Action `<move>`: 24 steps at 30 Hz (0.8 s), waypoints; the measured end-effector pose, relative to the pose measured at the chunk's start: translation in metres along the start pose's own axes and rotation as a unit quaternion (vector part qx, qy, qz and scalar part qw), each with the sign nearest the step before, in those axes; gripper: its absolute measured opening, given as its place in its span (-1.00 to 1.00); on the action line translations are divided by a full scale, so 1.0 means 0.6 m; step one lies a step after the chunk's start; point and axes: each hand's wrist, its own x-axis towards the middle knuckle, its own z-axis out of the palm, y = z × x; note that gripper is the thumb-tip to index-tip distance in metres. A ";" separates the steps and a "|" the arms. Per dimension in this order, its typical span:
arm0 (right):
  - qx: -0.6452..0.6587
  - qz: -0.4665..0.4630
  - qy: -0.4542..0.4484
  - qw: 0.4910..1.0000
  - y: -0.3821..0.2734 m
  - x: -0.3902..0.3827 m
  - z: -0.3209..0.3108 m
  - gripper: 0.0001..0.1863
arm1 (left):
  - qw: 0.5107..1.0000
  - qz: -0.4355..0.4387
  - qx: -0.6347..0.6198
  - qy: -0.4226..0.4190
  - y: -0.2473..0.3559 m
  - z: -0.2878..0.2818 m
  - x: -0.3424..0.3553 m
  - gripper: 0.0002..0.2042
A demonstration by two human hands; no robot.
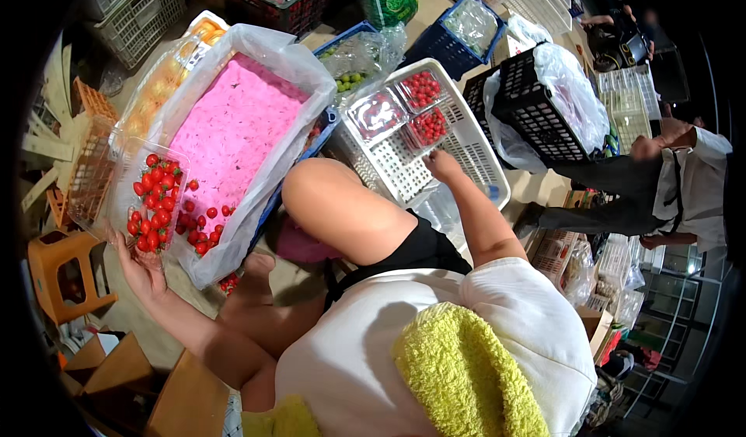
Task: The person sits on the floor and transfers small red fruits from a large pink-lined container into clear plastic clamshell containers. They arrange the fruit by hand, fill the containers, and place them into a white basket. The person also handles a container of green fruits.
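My left hand holds the near end of a see-through plastic box, its lid hinged open. Red cherry tomatoes fill the box, which is at the edge of a plastic-lined crate. Bright pink sheeting covers most of that crate, with loose cherry tomatoes at its near end. My right hand is over a white slotted basket, its fingers curled; anything inside them is hidden. Just beyond it are packed boxes of small red fruit and a shiny lidded box.
Green fruit under plastic lies behind the crates. A blue crate and a black crate stand behind the basket. An orange stool is at left. Another person stands at right.
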 end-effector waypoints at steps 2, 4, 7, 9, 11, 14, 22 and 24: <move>0.123 0.075 0.027 0.989 0.053 -0.003 0.034 -0.59 | 0.999 -0.003 0.025 0.023 0.000 0.007 0.000 -0.49; 0.192 0.061 0.079 0.976 0.125 0.042 0.068 -0.61 | 0.999 -0.029 0.033 0.010 -0.013 -0.007 0.008 -0.51; -0.264 -0.050 -0.318 0.909 -0.016 0.032 -0.027 -0.77 | 0.999 -0.018 0.037 0.011 0.001 -0.043 -0.001 -0.54; -0.343 -0.046 -0.344 0.873 0.057 0.079 -0.032 -0.75 | 0.999 -0.027 0.022 -0.016 -0.031 -0.013 0.025 -0.53; -0.415 -0.054 -0.406 0.812 0.006 0.112 -0.060 -0.79 | 0.999 -0.028 -0.018 0.010 -0.041 -0.029 0.038 -0.51; -0.400 -0.058 -0.350 0.845 -0.076 0.117 -0.153 -0.77 | 0.997 0.079 -0.005 0.007 -0.008 0.051 0.001 -0.46; 0.419 -0.434 -0.209 0.770 -0.604 -0.141 -0.270 -0.82 | 0.996 0.079 -0.012 -0.029 0.015 0.067 -0.025 -0.43; 0.405 -0.476 -0.226 0.747 -0.689 -0.186 -0.246 -0.82 | 0.997 0.051 -0.038 -0.035 0.017 0.071 -0.026 -0.43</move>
